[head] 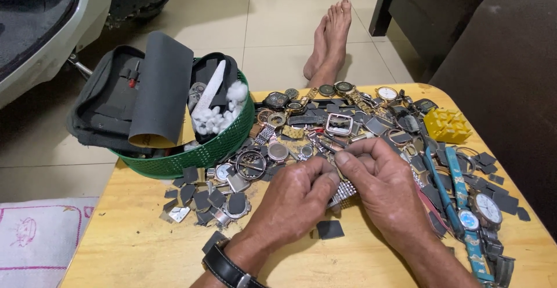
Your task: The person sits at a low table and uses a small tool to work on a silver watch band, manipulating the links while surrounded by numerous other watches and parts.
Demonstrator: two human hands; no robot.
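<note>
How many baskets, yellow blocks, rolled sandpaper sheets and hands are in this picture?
Green basket: 1
Yellow block: 1
Rolled dark sandpaper sheet: 1
Hands: 2, the left hand and right hand, both pinching a metal watch band
Total: 5

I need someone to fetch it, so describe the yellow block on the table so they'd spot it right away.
Start at the wooden table and go to its far right corner, past the heap of watch parts. There sits the yellow block, a chunky plastic cube-like piece with a grid of square notches on top. It is the only bright yellow item; everything around it is grey, black or metal.
</note>
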